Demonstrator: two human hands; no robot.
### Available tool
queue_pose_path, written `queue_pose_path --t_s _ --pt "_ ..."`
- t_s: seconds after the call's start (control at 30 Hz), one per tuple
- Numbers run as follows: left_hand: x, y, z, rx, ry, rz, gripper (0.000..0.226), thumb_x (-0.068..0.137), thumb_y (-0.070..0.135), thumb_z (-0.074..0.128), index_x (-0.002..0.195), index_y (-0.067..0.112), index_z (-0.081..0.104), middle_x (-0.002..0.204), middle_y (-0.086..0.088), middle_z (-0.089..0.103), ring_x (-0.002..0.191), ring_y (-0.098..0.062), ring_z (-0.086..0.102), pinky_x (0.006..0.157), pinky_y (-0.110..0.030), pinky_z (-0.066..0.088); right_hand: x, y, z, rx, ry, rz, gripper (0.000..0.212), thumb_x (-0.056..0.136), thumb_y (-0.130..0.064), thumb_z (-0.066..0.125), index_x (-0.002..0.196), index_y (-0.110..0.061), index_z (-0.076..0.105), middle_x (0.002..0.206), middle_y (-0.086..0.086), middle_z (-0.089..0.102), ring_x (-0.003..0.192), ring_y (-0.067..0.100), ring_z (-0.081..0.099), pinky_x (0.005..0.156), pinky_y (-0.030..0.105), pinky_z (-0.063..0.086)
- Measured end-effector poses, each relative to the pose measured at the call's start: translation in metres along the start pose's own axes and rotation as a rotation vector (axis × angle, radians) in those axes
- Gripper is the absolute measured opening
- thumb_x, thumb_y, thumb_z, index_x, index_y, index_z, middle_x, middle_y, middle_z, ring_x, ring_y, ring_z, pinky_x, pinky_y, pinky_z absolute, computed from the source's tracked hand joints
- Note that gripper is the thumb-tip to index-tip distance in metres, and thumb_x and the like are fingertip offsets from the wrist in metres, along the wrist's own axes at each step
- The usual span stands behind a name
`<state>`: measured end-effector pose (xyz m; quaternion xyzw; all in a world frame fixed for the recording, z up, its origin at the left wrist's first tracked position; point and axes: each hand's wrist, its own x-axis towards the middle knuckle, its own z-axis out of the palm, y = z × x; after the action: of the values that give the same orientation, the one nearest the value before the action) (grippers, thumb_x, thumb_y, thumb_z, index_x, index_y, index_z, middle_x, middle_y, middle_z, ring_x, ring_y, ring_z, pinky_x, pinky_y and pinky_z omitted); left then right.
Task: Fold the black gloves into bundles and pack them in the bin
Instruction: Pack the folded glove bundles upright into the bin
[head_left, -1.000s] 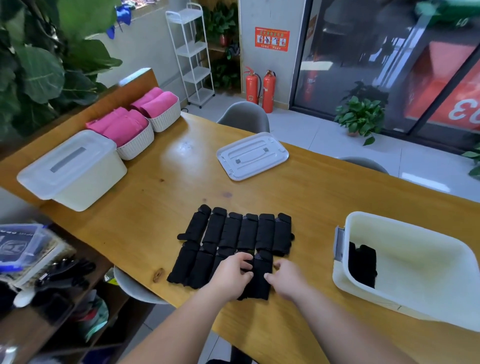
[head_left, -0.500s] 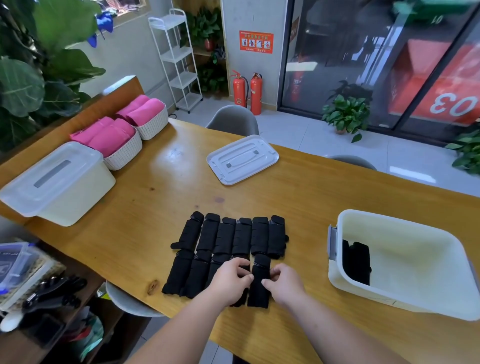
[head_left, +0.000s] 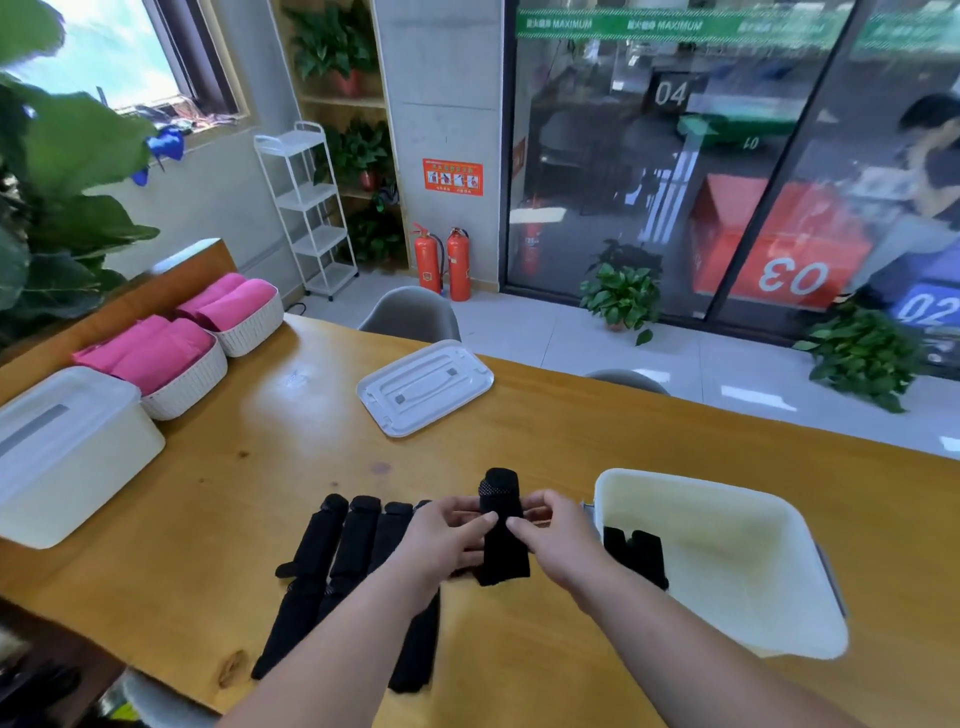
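Observation:
A black glove (head_left: 502, 525) is held upright above the table, pinched between my left hand (head_left: 447, 540) and my right hand (head_left: 558, 535). Below and to the left, several more black gloves (head_left: 332, 566) lie in rows on the wooden table (head_left: 260, 467); my left forearm hides part of them. The open white bin (head_left: 727, 561) stands at the right, just beside my right hand. A black glove bundle (head_left: 636, 553) rests against the bin's left inner wall.
A white lid (head_left: 423, 387) lies flat at the table's middle back. A closed white box (head_left: 62, 452) and two white baskets of pink cloth (head_left: 176, 358) line the left side. The table's near edge runs under my forearms. Grey chairs stand behind the table.
Both hands have lifted one glove off the near row and raised it upright above the table. The camera has tilted up.

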<state>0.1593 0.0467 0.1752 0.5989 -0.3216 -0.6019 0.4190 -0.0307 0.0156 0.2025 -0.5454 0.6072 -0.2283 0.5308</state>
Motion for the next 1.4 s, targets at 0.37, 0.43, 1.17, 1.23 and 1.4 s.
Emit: queue_pose_path --t_s 0.37,0.43,1.17,1.23,1.4 --pt "0.024 0.06 0.112 0.11 -0.222 0.093 0.03 0.1 0.018 0.076 0.126 0.006 0.067 0.111 -0.013 0.08 0.102 -0.029 0.079 0.092 -0.045 0.065 -0.004 0.003 -0.122 0.332 0.1 0.046 0.022 0.099 -0.015 0.075 0.118 -0.012 0.066 0.101 0.007 0.081 0.094 0.025 0.08 0.084 0.043 0.065" --pt "0.028 0.059 0.131 0.22 -0.225 0.097 0.03 0.1 0.022 0.076 0.126 0.008 0.069 0.107 -0.009 0.081 0.098 -0.025 0.079 0.091 -0.042 0.065 -0.007 0.017 -0.143 0.333 0.153 0.069 0.022 0.097 -0.015 0.077 0.117 -0.012 0.067 0.101 0.008 0.081 0.093 0.025 0.08 0.077 0.039 0.064" --pt "0.037 0.015 0.177 0.521 -0.156 0.243 0.02 0.098 0.026 0.071 0.117 0.033 0.071 0.095 0.01 0.077 0.089 -0.009 0.076 0.091 -0.039 0.063 0.037 0.15 -0.193 -0.666 0.265 0.49 0.019 0.1 -0.029 0.065 0.117 -0.022 0.067 0.088 -0.003 0.068 0.075 0.017 0.064 0.06 0.032 0.05" --pt "0.038 0.015 0.176 0.54 -0.168 0.236 0.022 0.097 0.027 0.071 0.118 0.033 0.071 0.096 0.011 0.077 0.091 -0.008 0.076 0.091 -0.038 0.063 0.046 0.157 -0.186 -0.651 0.219 0.508 0.021 0.101 -0.03 0.066 0.118 -0.019 0.069 0.091 0.0 0.069 0.077 0.019 0.064 0.065 0.031 0.051" --pt "0.039 0.016 0.175 0.498 -0.174 0.214 0.024 0.098 0.022 0.069 0.121 0.029 0.069 0.096 0.008 0.078 0.09 -0.01 0.076 0.095 -0.039 0.062 0.059 0.172 -0.181 -0.582 0.158 0.501 0.015 0.095 -0.027 0.07 0.097 -0.013 0.072 0.086 0.008 0.074 0.077 0.028 0.073 0.064 0.033 0.06"
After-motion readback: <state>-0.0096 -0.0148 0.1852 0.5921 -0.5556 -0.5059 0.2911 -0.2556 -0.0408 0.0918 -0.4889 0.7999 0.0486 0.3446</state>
